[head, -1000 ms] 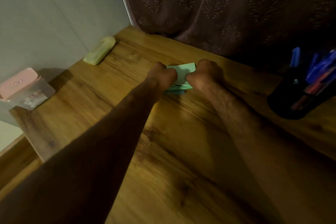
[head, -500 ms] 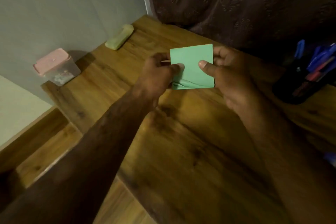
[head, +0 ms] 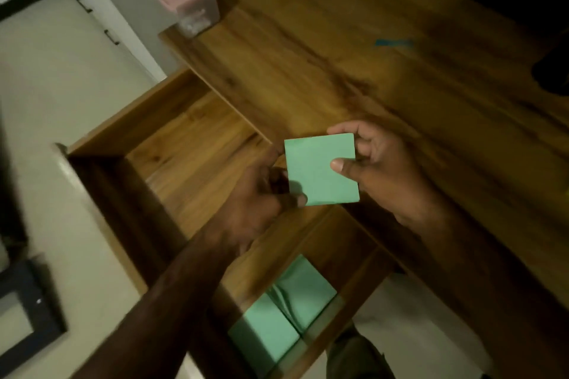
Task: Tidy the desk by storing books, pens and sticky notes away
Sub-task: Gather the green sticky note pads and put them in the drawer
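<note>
Green sticky notes [head: 321,172] sit pinched between left hand [head: 261,197] and right hand [head: 378,169], above the table [head: 338,55] edge — thin grip, so loose sheets could slip toward the shelf [head: 197,144].

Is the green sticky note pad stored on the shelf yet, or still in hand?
Still in hand. The green sticky note pad is pinched between the left hand and right hand, above the shelf.

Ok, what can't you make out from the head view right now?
- Pad: its thickness; only the top sheet faces the camera.
- Left hand: fingers blurred, partly under the pad.
- Dark thing: cut off by the right edge.
- Blue streak on the desk: too blurred to identify.
</note>
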{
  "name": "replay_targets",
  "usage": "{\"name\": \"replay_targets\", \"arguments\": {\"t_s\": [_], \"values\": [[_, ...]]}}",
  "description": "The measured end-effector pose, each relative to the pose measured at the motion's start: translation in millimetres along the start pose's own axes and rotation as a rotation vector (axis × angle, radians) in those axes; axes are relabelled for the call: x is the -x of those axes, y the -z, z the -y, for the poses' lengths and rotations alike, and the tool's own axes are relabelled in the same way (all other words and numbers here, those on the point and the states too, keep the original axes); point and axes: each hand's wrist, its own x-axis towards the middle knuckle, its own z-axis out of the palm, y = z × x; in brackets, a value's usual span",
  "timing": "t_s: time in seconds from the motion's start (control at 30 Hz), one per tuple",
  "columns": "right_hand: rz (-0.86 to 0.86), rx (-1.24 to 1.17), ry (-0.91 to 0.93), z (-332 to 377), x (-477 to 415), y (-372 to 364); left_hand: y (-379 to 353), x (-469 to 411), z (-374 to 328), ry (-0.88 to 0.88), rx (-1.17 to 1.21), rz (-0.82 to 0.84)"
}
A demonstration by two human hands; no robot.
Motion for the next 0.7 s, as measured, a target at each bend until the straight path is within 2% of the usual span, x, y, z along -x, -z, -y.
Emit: {"name": "replay_targets", "arguments": {"t_s": [0.3,0.53,0.7], "values": [[0.126,0.293,-0.095,-28.0,28.9,-49.6,-3.2,60.6,68.6,0.182,0.113,-0.177],[-0.010,0.397,-0.042,-25.9,35.5,-26.7,-30.7,55.2,104.9,0.349,0.257,-0.242],[-0.055,0.383,-0.007,-27.4,39.4,-5.9,-59.1,31.0,118.9,0.402,0.173,-0.296]]}}
